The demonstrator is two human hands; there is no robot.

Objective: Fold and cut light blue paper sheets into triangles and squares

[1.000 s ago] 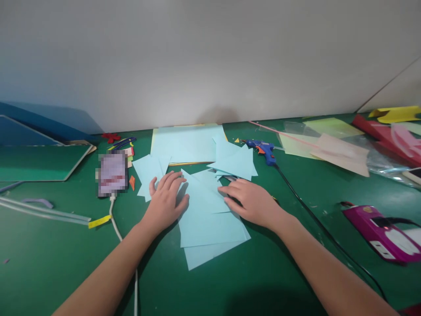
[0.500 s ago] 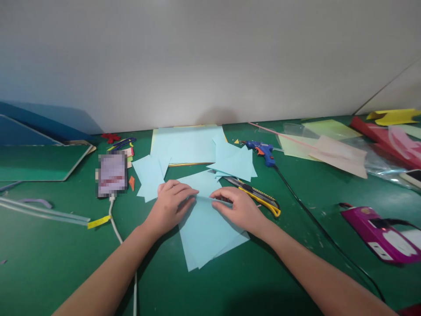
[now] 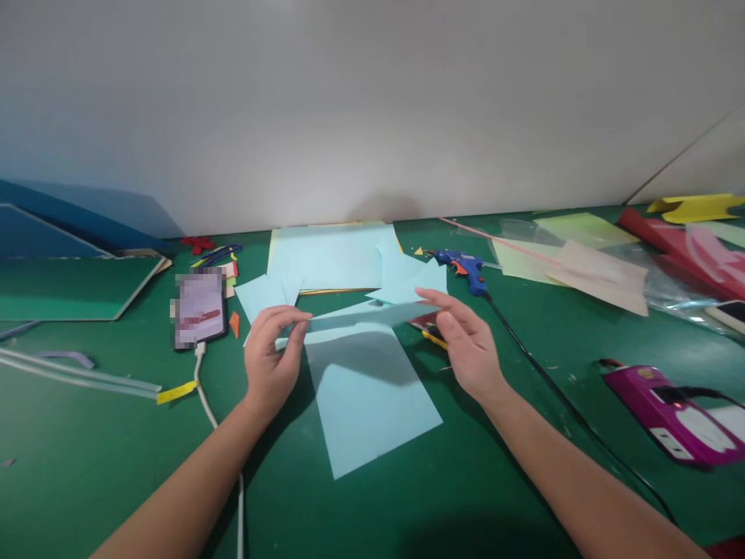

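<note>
Between my two hands a light blue paper sheet (image 3: pixel 364 318) is held up, seen nearly edge-on. My left hand (image 3: pixel 276 353) pinches its left end between thumb and fingers. At the right end, my right hand (image 3: pixel 466 338) grips the sheet with thumb and fingers. Below, another light blue sheet (image 3: pixel 372 396) lies flat on the green table, with a shadow across its upper part. Cut light blue pieces lie beyond each hand, a left pile (image 3: pixel 265 293) and a right pile (image 3: pixel 410 276). A yellow utility knife (image 3: pixel 434 338) is partly hidden behind my right hand.
A light blue paper stack (image 3: pixel 331 256) lies near the wall. A blue glue gun (image 3: pixel 466 268) with a black cord is at right, near a purple power strip (image 3: pixel 675 415). On the left are a phone (image 3: pixel 201 310) on a white cable and clear sticks (image 3: pixel 81 373).
Both hands have moved apart and lifted one light blue sheet off the sheet beneath it. The lower sheet stays on the table, now more exposed.
</note>
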